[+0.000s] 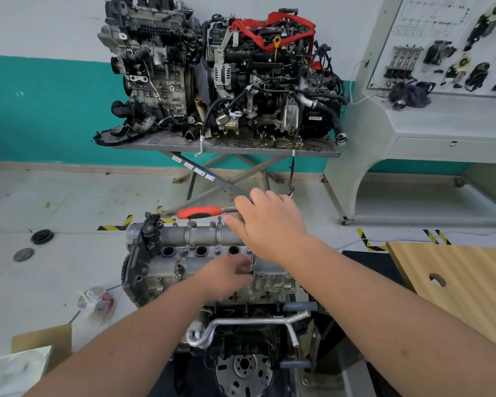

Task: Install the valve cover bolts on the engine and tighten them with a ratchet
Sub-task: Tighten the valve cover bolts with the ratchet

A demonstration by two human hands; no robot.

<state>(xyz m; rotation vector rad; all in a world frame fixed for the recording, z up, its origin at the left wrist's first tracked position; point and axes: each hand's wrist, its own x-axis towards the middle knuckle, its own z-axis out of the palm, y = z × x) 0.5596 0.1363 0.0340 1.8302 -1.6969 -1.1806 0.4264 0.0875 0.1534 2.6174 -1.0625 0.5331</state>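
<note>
The grey cast-aluminium engine [212,262] stands low in front of the person, its valve cover facing up with 3 round plug wells showing. The right hand [269,224] curls around the head end of the red-and-black-handled steel ratchet [204,212], whose extension bar reaches down to a small steel bolt [252,272] on the cover's near edge. The blurred left hand [226,275] pinches at that bolt.

Three engines [212,270] — one ratchet [204,212], two hands [269,224].

No legible text, seemingly.
</note>
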